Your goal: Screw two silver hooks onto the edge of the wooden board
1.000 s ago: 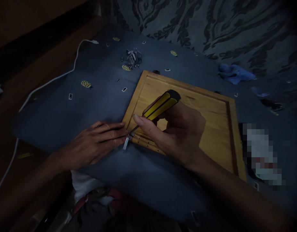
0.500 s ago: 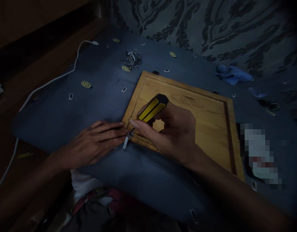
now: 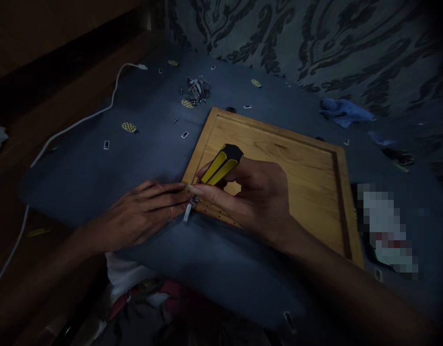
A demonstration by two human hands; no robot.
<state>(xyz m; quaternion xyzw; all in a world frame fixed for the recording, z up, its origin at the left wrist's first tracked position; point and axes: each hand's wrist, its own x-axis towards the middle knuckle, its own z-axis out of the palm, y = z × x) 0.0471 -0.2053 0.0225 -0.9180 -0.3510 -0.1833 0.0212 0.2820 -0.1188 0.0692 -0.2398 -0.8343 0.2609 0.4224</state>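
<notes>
A wooden panel (image 3: 301, 168) lies flat on a blue cloth (image 3: 99, 168). My right hand (image 3: 253, 197) grips a screwdriver (image 3: 221, 163) with a yellow and black handle, its tip down at the panel's near left corner. A small metal bracket (image 3: 189, 210) sticks out from that corner beside a row of small holes. My left hand (image 3: 145, 211) lies on the cloth, its fingers stretched out and pressed together onto the bracket at the corner.
A white cable (image 3: 80, 120) runs along the left of the cloth. A heap of small metal hardware (image 3: 196, 90) and several perforated yellow discs (image 3: 129, 127) lie at the back. A blue rag (image 3: 342, 111) lies at the right. A patterned fabric (image 3: 315, 43) rises behind.
My right hand has tipped the screwdriver handle more upright and drawn it left toward the corner. My left hand has stayed in place.
</notes>
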